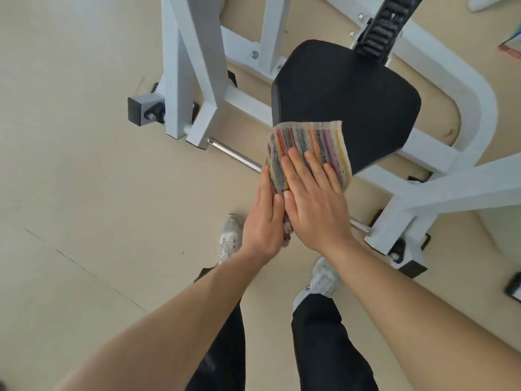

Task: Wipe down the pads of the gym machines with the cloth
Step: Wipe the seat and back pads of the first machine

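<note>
A black seat pad (346,103) of a white gym machine fills the upper middle of the head view. A striped, many-coloured cloth (310,142) lies over the pad's near edge and hangs down in front of it. My right hand (315,201) lies flat on the cloth with fingers spread, pressing it against the pad's near corner. My left hand (265,218) presses against the hanging left side of the cloth, fingers together. The cloth's lower part is hidden between my two hands.
The white steel frame (194,69) surrounds the pad, with a black toothed adjuster bar (380,29) behind it. A chrome rod (234,153) runs low under the pad. Frame feet with black caps (141,110) rest on the beige floor. My white shoes (231,235) stand below my hands.
</note>
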A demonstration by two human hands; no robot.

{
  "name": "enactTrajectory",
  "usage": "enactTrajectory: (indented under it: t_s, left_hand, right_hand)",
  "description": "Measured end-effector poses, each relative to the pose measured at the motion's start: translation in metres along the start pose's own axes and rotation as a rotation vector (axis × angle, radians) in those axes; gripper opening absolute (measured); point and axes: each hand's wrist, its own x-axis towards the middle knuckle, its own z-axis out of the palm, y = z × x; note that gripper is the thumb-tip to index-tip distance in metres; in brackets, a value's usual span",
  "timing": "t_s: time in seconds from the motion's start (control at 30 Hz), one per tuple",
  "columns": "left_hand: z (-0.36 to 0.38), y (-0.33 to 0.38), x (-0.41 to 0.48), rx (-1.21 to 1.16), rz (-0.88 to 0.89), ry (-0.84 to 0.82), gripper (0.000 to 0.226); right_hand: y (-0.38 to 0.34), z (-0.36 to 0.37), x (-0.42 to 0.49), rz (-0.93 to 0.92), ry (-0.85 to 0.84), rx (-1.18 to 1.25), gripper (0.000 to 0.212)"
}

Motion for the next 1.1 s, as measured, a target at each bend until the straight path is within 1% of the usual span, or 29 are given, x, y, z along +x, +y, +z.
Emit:
enactTrajectory:
  t_s: [0.1, 0.17, 0.23, 0.3, 0.33, 0.4, 0.47, 0.5, 0.57, 0.63, 0.7, 0.77, 0.83, 0.9, 0.93, 0.97, 1.03, 1.1]
  left_hand:
    - [0.000, -0.018, -0.005, 0.428, 0.224, 0.012, 0.068]
    - [-0.001, -0.026, 0.002, 0.645, 0.414, 0.013, 0.064]
    - [-0.007, -0.027, 0.021, 0.750, 0.614, -0.027, 0.058]
    - [-0.019, -0.023, 0.044, 0.813, 0.780, -0.100, 0.059]
    - [-0.028, -0.017, 0.054, 0.847, 0.844, -0.134, 0.060]
    - [-0.043, -0.003, 0.077, 0.930, 0.916, -0.243, 0.058]
    - [-0.053, 0.018, 0.100, 1.048, 0.933, -0.421, 0.058]
    - [-0.054, 0.030, 0.112, 1.108, 0.949, -0.508, 0.059]
    - [-0.051, 0.051, 0.134, 1.194, 0.987, -0.665, 0.060]
    - [-0.045, 0.064, 0.147, 1.249, 1.027, -0.776, 0.061]
    - [-0.038, 0.068, 0.153, 1.280, 1.065, -0.828, 0.060]
    - [-0.027, 0.071, 0.157, 1.304, 1.048, -0.836, 0.059]
    - [-0.010, 0.076, 0.159, 1.294, 0.992, -0.794, 0.060]
    - [0.012, 0.083, 0.168, 1.280, 0.958, -0.714, 0.060]
    - [0.024, 0.089, 0.175, 1.273, 0.946, -0.690, 0.061]
    - [0.035, 0.094, 0.182, 1.268, 0.934, -0.674, 0.061]
    - [0.057, 0.103, 0.196, 1.268, 0.903, -0.649, 0.062]
    - [0.076, 0.110, 0.206, 1.266, 0.847, -0.627, 0.062]
  right_hand:
    - [0.011, 0.029, -0.032, 0.002, 0.201, -0.074, 0.055]
    - [0.013, 0.049, -0.039, 0.043, 0.327, -0.080, 0.056]
    - [0.006, 0.061, -0.034, 0.131, 0.416, 0.011, 0.056]
    - [-0.009, 0.066, -0.025, 0.249, 0.502, 0.171, 0.059]
    - [-0.021, 0.067, -0.019, 0.322, 0.564, 0.279, 0.062]
    - [-0.050, 0.067, -0.003, 0.521, 0.708, 0.558, 0.072]
    - [-0.083, 0.061, 0.018, 0.771, 0.875, 0.851, 0.074]
    - [-0.096, 0.057, 0.030, 0.906, 0.961, 0.955, 0.072]
    - [-0.111, 0.053, 0.053, 1.140, 1.095, 1.028, 0.068]
    - [-0.119, 0.048, 0.064, 1.262, 1.127, 1.025, 0.066]
    - [-0.115, 0.046, 0.062, 1.279, 1.120, 1.037, 0.064]
    - [-0.097, 0.050, 0.053, 1.181, 1.093, 1.099, 0.061]
    - [-0.063, 0.053, 0.042, 1.000, 1.042, 1.265, 0.060]
    - [-0.020, 0.056, 0.041, 0.860, 0.947, 1.468, 0.066]
    - [0.001, 0.057, 0.045, 0.854, 0.901, 1.520, 0.071]
    - [0.022, 0.054, 0.052, 0.898, 0.882, 1.520, 0.076]
    - [0.061, 0.043, 0.069, 1.016, 0.922, 1.477, 0.083]
    - [0.094, 0.037, 0.080, 1.082, 0.985, 1.450, 0.071]
